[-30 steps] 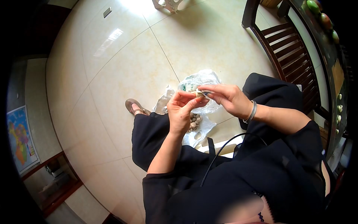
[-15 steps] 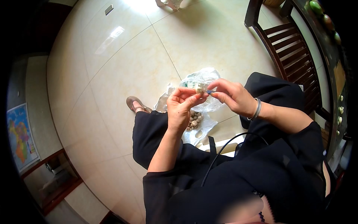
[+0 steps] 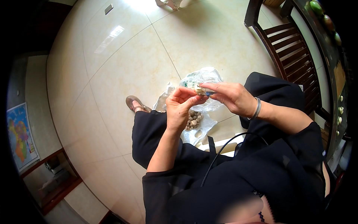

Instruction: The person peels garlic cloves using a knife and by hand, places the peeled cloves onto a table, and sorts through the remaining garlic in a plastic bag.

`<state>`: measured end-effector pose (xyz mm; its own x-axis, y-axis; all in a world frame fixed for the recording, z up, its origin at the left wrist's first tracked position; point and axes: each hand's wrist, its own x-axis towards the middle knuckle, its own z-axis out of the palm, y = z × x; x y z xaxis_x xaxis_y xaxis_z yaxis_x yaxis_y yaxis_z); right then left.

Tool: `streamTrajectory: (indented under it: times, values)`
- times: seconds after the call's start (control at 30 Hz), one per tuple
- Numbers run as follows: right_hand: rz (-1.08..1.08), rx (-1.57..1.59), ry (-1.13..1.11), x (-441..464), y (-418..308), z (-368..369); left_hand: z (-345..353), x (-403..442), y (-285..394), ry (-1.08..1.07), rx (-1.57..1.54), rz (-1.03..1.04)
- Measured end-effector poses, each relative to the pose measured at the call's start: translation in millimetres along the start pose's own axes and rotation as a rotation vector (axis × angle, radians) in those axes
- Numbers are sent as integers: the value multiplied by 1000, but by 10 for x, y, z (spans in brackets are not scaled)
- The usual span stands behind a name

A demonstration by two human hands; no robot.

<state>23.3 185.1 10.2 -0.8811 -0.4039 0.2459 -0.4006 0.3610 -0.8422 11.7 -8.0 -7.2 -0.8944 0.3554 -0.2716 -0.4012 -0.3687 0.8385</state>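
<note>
In the fingertips of my left hand [image 3: 179,110] is a small pale, roundish piece [image 3: 199,90], perhaps a mushroom. My right hand [image 3: 234,99], with a bangle at the wrist, closes on a small blue-handled tool [image 3: 209,93]. The tool's tip meets the piece or lies just beside it; its exact shape is hidden by the fingers. Below the hands, several brown roundish lumps [image 3: 194,120], which look like mushrooms, lie on a white plastic bag [image 3: 208,125]. Beyond them a clear crumpled plastic bag [image 3: 205,75] stands open, partly covered by the hands.
A dark slatted wooden chair [image 3: 294,52] stands at the right, beside a dark table edge [image 3: 333,74] bearing small pale pieces and fruit. A black cord [image 3: 223,145] crosses my lap. Pale tiles [image 3: 112,97] make up the floor. A stool's foot shows at the top.
My right fingers have straightened and shifted slightly, lying flatter over the tool and the pale piece. My left hand has barely moved and still holds the piece.
</note>
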Motion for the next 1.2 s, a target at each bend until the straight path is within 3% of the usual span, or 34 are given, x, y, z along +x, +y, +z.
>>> streamTrajectory:
  times: [0.23,0.53,0.7,0.83,0.9,1.2]
  values:
    - [39,-12,-2,-5,15,-18,-58,37,-5,-118,-30,33]
    - [97,-68,-68,-23,8,3,22,66,-157,-9,-350,-116]
    - [31,-61,10,-12,10,18,61,51,-213,8,-482,-142]
    - [18,-56,42,-24,2,39,78,42,-235,-47,-445,-151]
    - [266,-44,-53,-44,-57,3,122,46,-222,-4,-465,-184]
    - [222,-35,17,-41,-53,23,193,77,-246,101,-476,-183]
